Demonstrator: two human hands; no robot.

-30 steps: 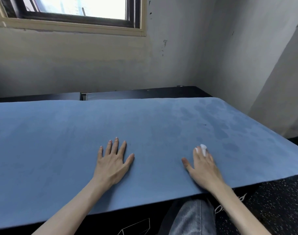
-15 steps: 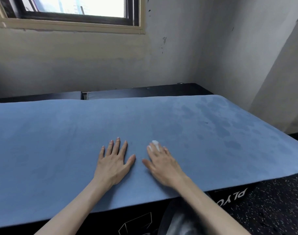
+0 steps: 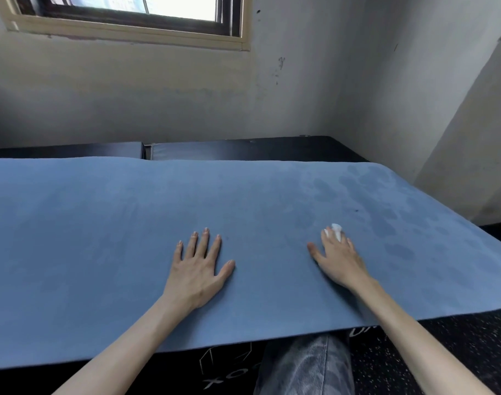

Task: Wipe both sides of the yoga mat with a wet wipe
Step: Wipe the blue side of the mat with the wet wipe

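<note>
A blue yoga mat [image 3: 129,223] lies flat over a black box and spans the view. Dark damp patches mark its right part [image 3: 386,223]. My left hand [image 3: 199,269] rests flat on the mat near its front edge, fingers spread and straight. My right hand [image 3: 339,258] lies palm down on the mat to the right of it. It presses a small white wet wipe [image 3: 336,230] under its straight fingers. Only a bit of the wipe shows between the fingertips.
The black box [image 3: 243,149] under the mat shows at the back and below the front edge. A grey wall with a window [image 3: 129,12] stands behind. My jeans-clad leg [image 3: 306,366] is under the mat's front edge, and speckled black floor [image 3: 457,337] lies to the right.
My right hand slid the wipe left until it was beside my left hand, then back to the right. My left hand has stayed in place.
</note>
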